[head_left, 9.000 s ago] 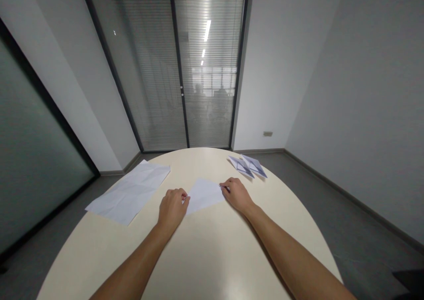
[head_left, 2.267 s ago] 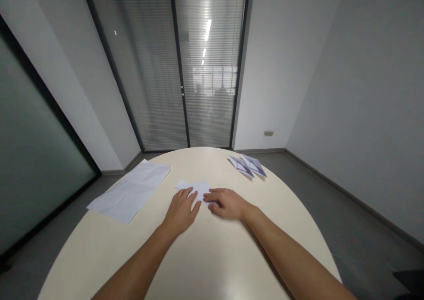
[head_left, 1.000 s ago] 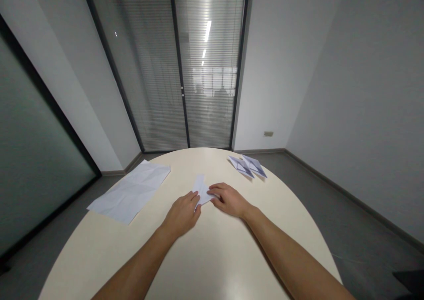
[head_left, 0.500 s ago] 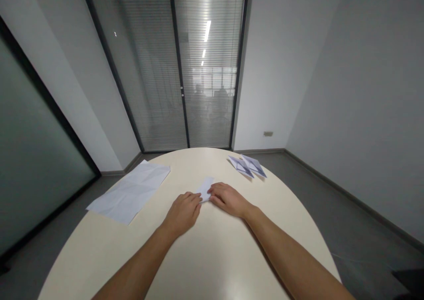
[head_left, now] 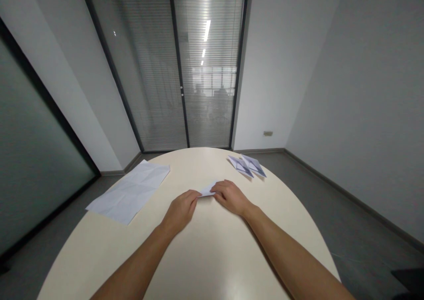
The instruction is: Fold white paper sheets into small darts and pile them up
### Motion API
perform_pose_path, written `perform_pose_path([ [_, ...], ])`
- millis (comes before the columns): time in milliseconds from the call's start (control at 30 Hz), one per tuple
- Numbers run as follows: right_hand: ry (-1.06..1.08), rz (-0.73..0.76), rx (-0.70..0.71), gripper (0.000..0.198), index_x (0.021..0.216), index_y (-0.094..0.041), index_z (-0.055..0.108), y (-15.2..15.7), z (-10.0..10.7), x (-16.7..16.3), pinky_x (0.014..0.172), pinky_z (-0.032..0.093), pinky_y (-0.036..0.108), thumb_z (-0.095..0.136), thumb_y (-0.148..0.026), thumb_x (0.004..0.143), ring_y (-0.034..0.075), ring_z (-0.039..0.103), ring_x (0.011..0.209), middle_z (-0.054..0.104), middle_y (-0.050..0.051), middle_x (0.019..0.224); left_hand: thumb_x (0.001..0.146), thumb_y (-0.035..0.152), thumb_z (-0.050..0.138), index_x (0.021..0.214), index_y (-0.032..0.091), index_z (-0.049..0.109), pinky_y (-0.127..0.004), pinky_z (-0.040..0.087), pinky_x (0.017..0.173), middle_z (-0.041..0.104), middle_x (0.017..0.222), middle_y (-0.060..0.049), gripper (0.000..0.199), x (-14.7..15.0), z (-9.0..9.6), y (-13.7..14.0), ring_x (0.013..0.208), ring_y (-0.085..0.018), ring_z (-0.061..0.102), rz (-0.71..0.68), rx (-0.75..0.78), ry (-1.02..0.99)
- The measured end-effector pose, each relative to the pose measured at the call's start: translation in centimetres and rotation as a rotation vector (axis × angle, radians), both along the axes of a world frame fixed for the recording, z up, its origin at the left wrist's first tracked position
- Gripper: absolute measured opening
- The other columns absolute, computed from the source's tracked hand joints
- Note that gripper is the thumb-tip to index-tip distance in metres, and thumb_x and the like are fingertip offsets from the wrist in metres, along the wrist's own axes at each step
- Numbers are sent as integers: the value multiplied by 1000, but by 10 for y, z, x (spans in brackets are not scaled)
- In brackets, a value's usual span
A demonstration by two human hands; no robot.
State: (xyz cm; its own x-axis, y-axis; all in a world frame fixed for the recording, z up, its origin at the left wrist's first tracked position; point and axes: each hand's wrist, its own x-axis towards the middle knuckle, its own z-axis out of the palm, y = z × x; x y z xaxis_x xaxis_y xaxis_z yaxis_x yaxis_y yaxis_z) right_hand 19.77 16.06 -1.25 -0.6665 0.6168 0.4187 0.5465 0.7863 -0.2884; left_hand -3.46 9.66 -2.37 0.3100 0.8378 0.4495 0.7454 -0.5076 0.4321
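A small folded piece of white paper (head_left: 207, 190) is stretched between my two hands near the middle of the round table. My left hand (head_left: 181, 208) pinches its left end, fingers closed and thumb beneath. At its right end my right hand (head_left: 231, 197) grips with curled fingers, covering that corner. Farther left lies a large creased sheet of white paper (head_left: 130, 192). Two folded paper pieces (head_left: 241, 166) with bluish-grey markings rest side by side toward the back right.
The cream round table (head_left: 212, 256) curves away to a rounded far edge. Beyond it stands a glass door with blinds (head_left: 208, 110) in a dark frame. A frosted glass panel (head_left: 36, 167) is on the left, and plain walls rise on the right.
The small paper has turned from slanting away to lying more crosswise between my hands, and looks flatter. My left hand has shifted slightly left, my right hand slightly right.
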Motion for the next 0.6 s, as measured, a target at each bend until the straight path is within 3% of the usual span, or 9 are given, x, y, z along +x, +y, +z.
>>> perform_pose_path([
  [367, 1, -132, -29, 29, 102, -20, 68, 0, 3, -1, 104, 33, 42, 43, -33, 103, 21, 65, 100, 73, 7, 101, 99, 30, 43, 106, 21, 66, -33, 51, 88, 71, 103, -5, 26, -5, -2, 4, 98, -21, 66, 209, 17, -7],
  [600, 47, -128, 7, 23, 108, -19, 68, 1, 2, -1, 100, 39, 40, 51, -32, 99, 22, 65, 101, 73, 9, 106, 97, 33, 45, 103, 21, 67, -33, 51, 86, 74, 102, -6, 26, -9, -2, 9, 95, -22, 68, 272, -17, -94],
])
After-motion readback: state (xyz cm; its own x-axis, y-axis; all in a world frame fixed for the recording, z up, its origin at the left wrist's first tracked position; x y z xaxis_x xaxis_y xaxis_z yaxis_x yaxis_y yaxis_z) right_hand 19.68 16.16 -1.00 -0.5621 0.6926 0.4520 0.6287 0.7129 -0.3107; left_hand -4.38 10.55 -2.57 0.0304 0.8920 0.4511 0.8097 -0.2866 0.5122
